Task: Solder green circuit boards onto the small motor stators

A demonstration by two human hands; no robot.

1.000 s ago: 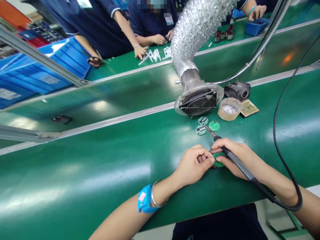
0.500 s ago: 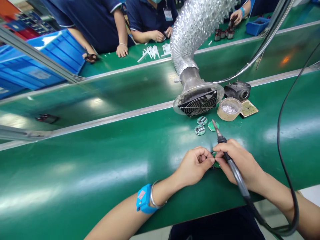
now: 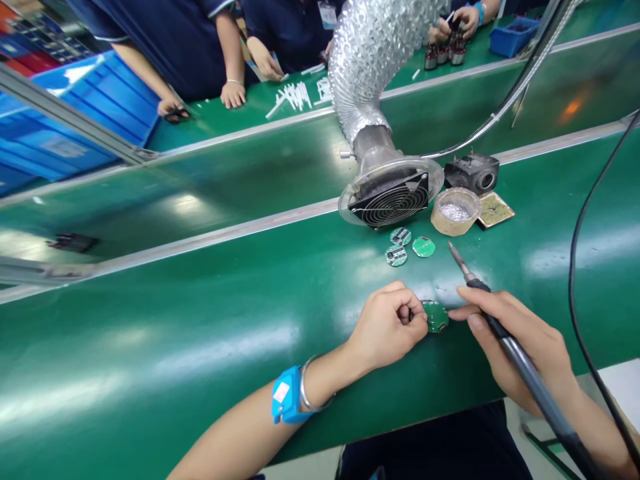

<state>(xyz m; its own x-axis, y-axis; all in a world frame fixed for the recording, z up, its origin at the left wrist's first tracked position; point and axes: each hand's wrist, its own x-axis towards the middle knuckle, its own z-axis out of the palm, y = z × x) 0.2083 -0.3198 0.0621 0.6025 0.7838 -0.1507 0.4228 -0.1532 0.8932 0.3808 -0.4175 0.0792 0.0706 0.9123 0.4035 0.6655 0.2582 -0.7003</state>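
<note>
My left hand (image 3: 393, 327) is closed in a pinch at the left edge of a round green circuit board (image 3: 436, 317); something dark shows between the fingers. In my right hand (image 3: 520, 340) lies a soldering iron (image 3: 517, 357), its tip pointing up and away from me. The right index fingertip is close to the board's right edge; I cannot tell whether it touches. Farther off on the green bench lie two round boards with dark parts (image 3: 397, 255) and a plain green round board (image 3: 423, 247).
A fume extractor fan (image 3: 393, 200) hangs from a silver duct (image 3: 363, 73). Right of it stand a tub of metal shavings (image 3: 456, 212), a square pad (image 3: 495, 210) and a black holder (image 3: 471, 173). The iron's cable (image 3: 575, 267) runs along the right. Co-workers sit opposite near blue bins (image 3: 75, 127).
My right hand has drawn back to the right with the soldering iron, away from the left fingers, uncovering more of the board. The left hand keeps its pinch.
</note>
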